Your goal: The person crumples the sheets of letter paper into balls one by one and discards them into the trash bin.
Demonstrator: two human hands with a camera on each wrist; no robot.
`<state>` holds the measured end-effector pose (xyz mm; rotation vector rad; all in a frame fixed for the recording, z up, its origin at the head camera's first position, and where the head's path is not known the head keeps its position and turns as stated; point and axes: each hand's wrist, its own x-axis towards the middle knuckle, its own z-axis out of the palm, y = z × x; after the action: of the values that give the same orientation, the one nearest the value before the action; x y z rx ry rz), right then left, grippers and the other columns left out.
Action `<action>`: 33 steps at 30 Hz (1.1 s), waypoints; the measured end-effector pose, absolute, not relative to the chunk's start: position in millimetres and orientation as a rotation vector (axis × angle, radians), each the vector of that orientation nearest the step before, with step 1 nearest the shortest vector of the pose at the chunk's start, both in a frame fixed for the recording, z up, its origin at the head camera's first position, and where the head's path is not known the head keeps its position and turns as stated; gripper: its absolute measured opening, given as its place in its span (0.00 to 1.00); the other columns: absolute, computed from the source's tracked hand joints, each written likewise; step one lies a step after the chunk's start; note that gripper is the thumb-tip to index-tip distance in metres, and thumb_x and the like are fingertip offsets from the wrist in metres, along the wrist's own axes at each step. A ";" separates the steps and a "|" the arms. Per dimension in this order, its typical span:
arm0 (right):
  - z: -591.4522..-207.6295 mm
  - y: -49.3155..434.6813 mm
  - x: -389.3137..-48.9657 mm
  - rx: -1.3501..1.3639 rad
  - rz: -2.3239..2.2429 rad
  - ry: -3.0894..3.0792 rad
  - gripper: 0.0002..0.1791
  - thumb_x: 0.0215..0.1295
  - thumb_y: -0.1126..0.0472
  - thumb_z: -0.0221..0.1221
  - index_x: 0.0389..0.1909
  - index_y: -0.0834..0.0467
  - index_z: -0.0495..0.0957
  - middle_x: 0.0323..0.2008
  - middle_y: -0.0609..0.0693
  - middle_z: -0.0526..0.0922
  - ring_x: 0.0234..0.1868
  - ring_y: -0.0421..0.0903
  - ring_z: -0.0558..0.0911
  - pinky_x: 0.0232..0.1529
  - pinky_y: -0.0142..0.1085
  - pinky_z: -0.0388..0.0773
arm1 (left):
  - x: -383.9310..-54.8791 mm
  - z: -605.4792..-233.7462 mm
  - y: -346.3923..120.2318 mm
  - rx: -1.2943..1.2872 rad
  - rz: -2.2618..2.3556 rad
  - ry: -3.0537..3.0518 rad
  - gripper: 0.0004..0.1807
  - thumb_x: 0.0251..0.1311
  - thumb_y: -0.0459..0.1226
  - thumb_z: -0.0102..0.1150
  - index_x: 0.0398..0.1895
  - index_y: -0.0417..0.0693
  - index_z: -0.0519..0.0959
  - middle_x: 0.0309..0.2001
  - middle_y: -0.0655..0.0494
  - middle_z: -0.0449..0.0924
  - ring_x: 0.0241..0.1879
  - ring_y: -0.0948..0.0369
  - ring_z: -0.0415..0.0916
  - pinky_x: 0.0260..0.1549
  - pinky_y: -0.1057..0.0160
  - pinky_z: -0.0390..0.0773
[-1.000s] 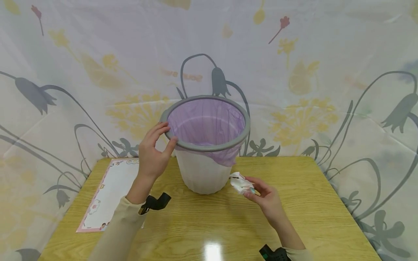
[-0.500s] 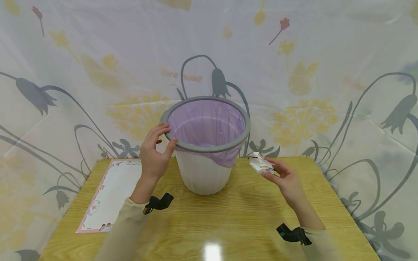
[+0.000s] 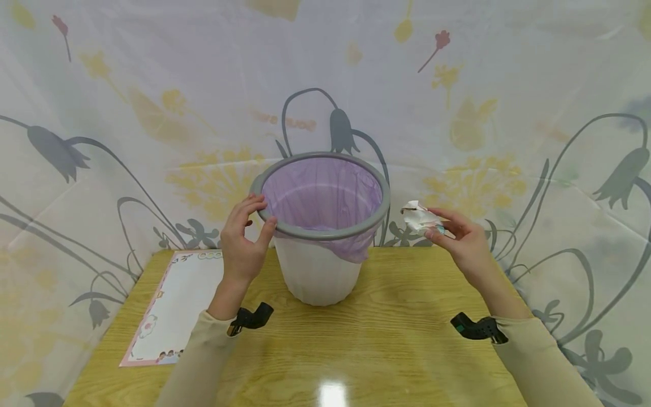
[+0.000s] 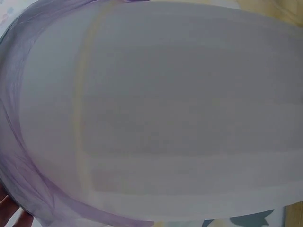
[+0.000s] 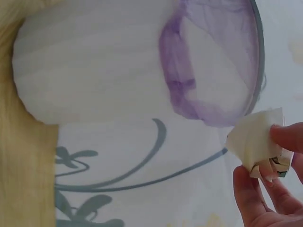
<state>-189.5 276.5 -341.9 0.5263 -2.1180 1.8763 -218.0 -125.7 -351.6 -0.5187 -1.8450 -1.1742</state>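
A white trash can (image 3: 320,268) with a grey rim and a purple liner bag (image 3: 317,195) stands upright on the table. My left hand (image 3: 243,243) holds its rim at the left, the fingertips over the edge and the thumb lower down; in the left wrist view the can's wall fills most of the picture, with fingers (image 4: 10,209) at the lower left corner. To the right of the can, level with the rim and apart from it, my right hand (image 3: 465,246) pinches a crumpled piece of white paper (image 3: 418,217) with some coloured print between thumb and fingers.
A sheet of paper (image 3: 175,305) with a pink, decorated border lies flat on the table's left side, partly hidden by the left arm. The wooden table (image 3: 391,339) ends at a floral cloth (image 3: 452,113) hanging behind and at both sides.
My right hand has risen and moved right, carrying the crumpled paper from low beside the can up to rim height. The left hand stays on the rim, and the can stands where it was.
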 end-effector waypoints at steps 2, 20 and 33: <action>-332.1 276.8 -194.3 0.534 1.843 -2.133 0.23 0.66 0.73 0.61 0.62 0.59 0.77 0.57 0.44 0.75 0.50 0.38 0.79 0.41 0.24 0.79 | -218.1 -352.0 -125.5 -0.520 -1.170 -1.844 0.31 0.65 0.56 0.57 0.48 0.35 0.81 0.57 0.50 0.81 0.64 0.55 0.71 0.41 0.55 0.73; -250.4 252.2 -241.2 0.698 1.747 -2.384 0.25 0.68 0.65 0.63 0.66 0.57 0.75 0.58 0.53 0.75 0.51 0.42 0.81 0.46 0.31 0.78 | -218.5 -353.1 -123.9 -0.506 -1.175 -1.822 0.31 0.66 0.57 0.55 0.48 0.35 0.81 0.57 0.52 0.81 0.64 0.53 0.71 0.37 0.50 0.77; -221.4 203.2 -284.3 0.856 1.573 -2.624 0.22 0.65 0.65 0.63 0.59 0.63 0.74 0.56 0.57 0.76 0.51 0.51 0.81 0.48 0.40 0.81 | -219.7 -354.8 -123.0 -0.507 -1.173 -1.831 0.33 0.66 0.59 0.54 0.49 0.35 0.81 0.58 0.52 0.80 0.64 0.53 0.71 0.37 0.53 0.76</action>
<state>-284.3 203.2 -221.4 0.8557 -2.6244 1.5726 -219.7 -123.0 -354.8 -0.5066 -1.8315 -1.1726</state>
